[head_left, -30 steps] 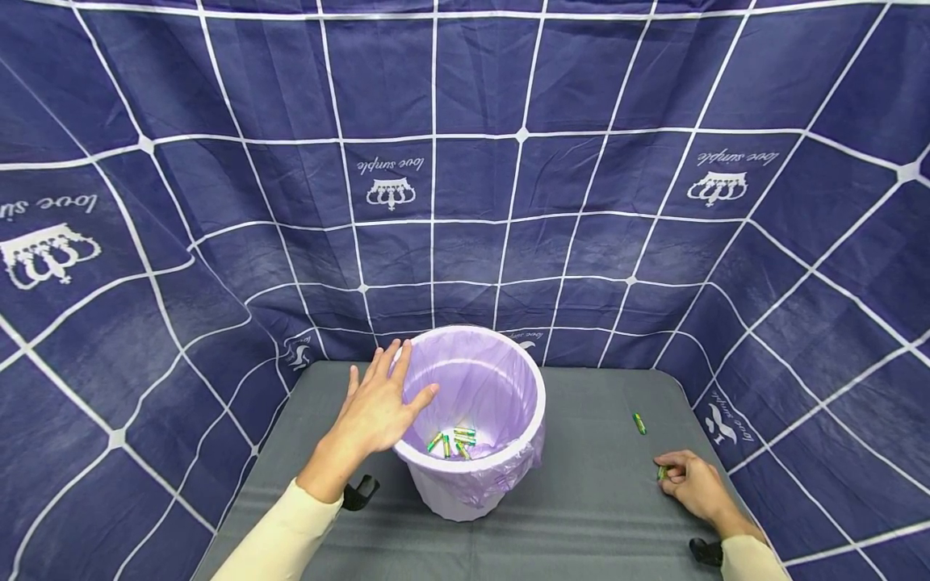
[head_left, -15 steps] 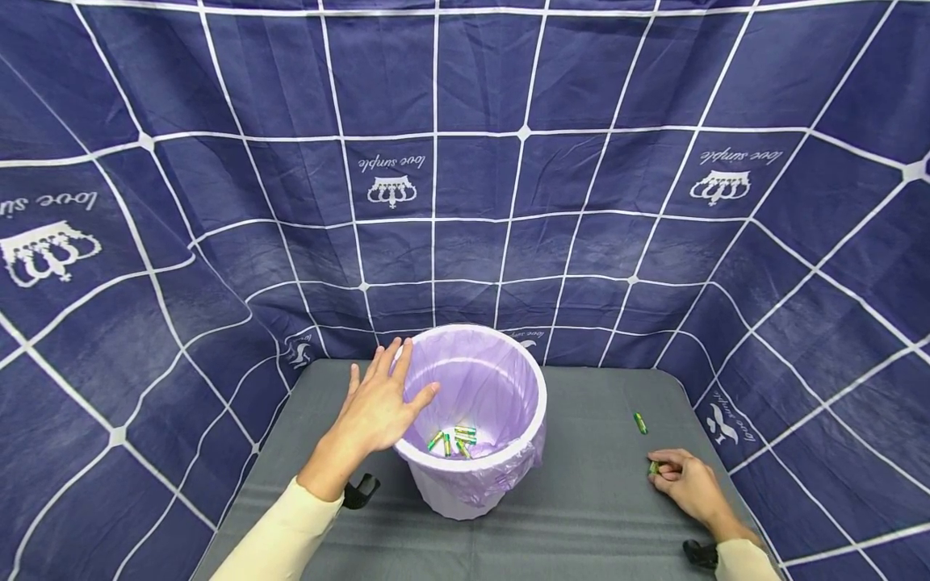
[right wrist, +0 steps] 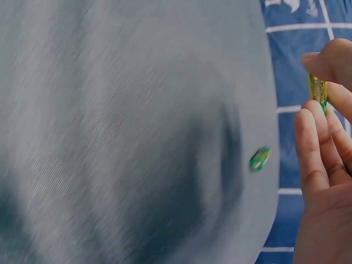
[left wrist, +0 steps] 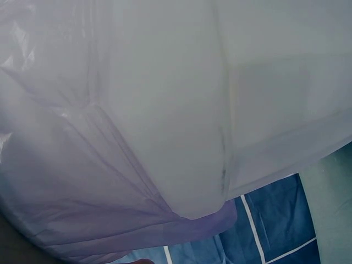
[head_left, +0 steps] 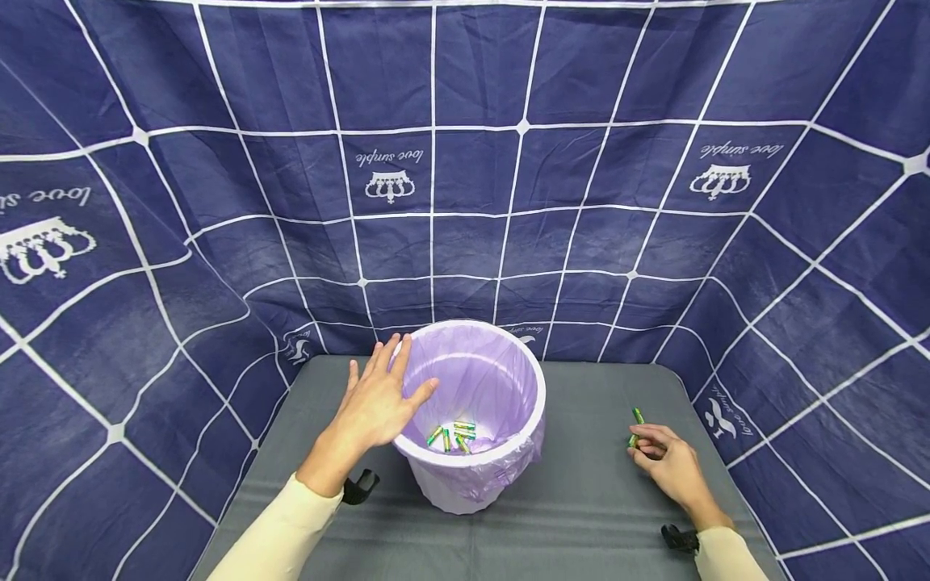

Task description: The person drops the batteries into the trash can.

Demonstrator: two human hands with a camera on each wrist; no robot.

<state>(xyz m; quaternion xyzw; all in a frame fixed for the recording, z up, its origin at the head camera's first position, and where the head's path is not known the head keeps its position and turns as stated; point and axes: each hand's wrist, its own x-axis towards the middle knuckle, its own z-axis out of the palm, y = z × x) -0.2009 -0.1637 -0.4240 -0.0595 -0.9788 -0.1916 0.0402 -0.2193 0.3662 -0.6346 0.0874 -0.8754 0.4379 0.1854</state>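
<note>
A white bin (head_left: 454,492) lined with a thin purple bag (head_left: 494,387) stands mid-table. Several green-and-yellow batteries (head_left: 446,440) lie on its bottom. My left hand (head_left: 378,411) is at the bin's left rim, fingers straight and spread. Only the bin's side and the hanging bag fill the left wrist view. Off to the right, my right hand (head_left: 672,464) pinches one battery (right wrist: 319,91) between thumb and fingers, above the table. Just beyond it another battery (right wrist: 259,159) lies on the cloth, partly hidden by the hand in the head view.
Grey cloth covers the table (head_left: 581,500). Dark blue curtains (head_left: 465,242) with white grid lines enclose it at the back and both sides. Each wrist wears a black strap (head_left: 359,486).
My right hand has lifted and moved forward and slightly left with the pinched battery, nearing the one on the table. The left hand stays at the bin rim.
</note>
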